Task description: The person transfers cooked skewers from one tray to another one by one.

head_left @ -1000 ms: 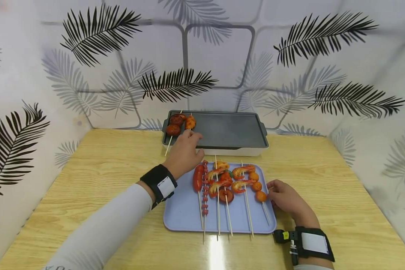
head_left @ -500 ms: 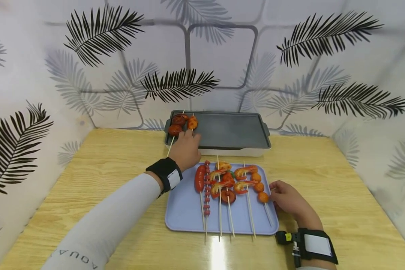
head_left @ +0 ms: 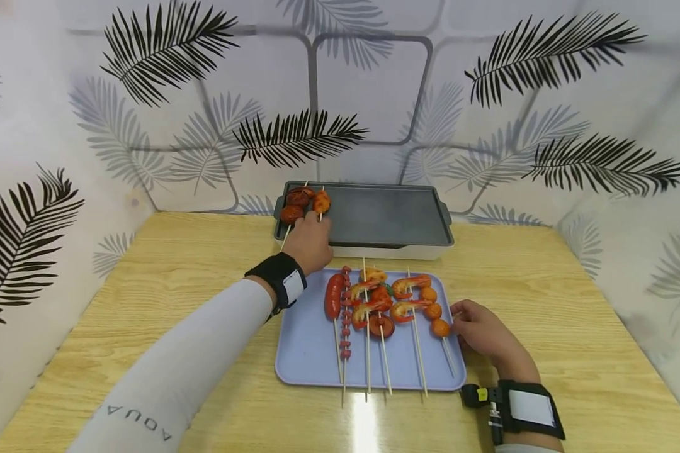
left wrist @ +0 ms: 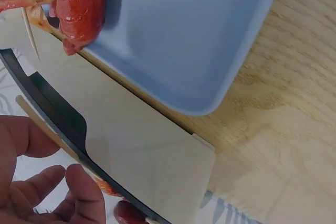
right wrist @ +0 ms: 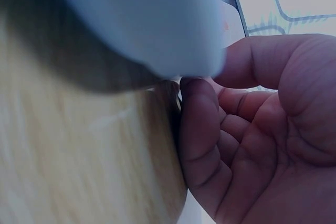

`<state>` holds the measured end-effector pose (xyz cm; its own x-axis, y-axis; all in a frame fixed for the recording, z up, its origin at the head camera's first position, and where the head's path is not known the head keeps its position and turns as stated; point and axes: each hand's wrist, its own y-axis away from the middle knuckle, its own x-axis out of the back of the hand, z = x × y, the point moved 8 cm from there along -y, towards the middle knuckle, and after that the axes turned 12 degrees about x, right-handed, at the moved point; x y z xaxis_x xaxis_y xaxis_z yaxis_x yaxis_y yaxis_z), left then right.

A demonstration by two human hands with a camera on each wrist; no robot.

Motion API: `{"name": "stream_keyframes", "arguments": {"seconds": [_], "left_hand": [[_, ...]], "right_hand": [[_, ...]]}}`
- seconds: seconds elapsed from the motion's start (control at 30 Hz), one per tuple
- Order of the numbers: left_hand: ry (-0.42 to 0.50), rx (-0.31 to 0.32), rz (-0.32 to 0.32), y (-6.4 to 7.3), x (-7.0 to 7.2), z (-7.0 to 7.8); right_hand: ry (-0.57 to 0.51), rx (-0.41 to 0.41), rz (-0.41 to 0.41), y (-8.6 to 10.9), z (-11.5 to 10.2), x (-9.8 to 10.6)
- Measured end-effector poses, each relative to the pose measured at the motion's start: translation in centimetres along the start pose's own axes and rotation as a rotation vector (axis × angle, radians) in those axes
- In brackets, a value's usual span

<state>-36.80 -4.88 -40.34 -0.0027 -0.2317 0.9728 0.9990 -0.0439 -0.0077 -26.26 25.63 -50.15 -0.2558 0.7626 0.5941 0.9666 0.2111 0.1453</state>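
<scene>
At the left end of the dark griddle, my left hand pinches the wooden stick of a skewer with an orange-brown piece. The left wrist view shows that stick against the thumb, by the griddle's rim, with the other fingers curled. Beside it lies a skewer of dark red-brown pieces, its stick partly behind the hand. My right hand grips the right edge of the lavender tray, thumb above and index finger beneath in the right wrist view.
On the tray lie a sausage skewer, a skewer of small pink pieces, shrimp skewers and a skewer of orange balls. Several sticks overhang its front edge. A patterned wall stands behind the griddle.
My left hand has come down onto the stick below the orange-brown piece, its fingers closing in from a looser spread. The right hand stays at the tray's edge.
</scene>
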Motion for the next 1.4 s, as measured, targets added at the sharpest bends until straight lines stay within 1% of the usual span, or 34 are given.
{"name": "stream_keyframes", "arguments": {"seconds": [0.2,0.33,0.43,0.53,0.7,0.83,1.03,1.17,1.4], "left_hand": [[0.007,0.053,-0.017,-0.9,-0.1,-0.7],[-0.004,0.084,-0.025,-1.2,-0.1,-1.0],[-0.023,0.105,-0.043,-1.2,-0.1,-1.0],[-0.052,0.107,-0.064,-1.2,0.0,-0.7],[-0.068,0.101,-0.101,-1.1,0.2,-0.3],[-0.038,0.119,-0.130,-1.3,0.1,-0.5],[0.008,0.128,-0.150,-1.6,0.3,-0.8],[0.040,0.143,-0.162,-1.6,0.5,-0.9],[0.059,0.169,-0.186,-1.6,0.4,-1.0]], "right_hand": [[0.000,0.006,0.004,0.0,-0.2,0.1],[0.001,0.010,0.005,0.0,-0.4,0.1],[0.000,0.011,0.006,0.0,-0.5,0.2],[0.000,0.014,0.006,0.1,-0.5,0.2],[-0.002,0.009,0.005,0.2,-0.4,0.1],[-0.004,0.009,0.006,0.1,-0.3,0.1],[-0.012,0.002,0.007,0.0,-0.1,0.1],[-0.013,0.008,0.006,0.0,-0.1,0.1],[-0.008,0.027,0.010,0.0,-0.2,0.2]]}}
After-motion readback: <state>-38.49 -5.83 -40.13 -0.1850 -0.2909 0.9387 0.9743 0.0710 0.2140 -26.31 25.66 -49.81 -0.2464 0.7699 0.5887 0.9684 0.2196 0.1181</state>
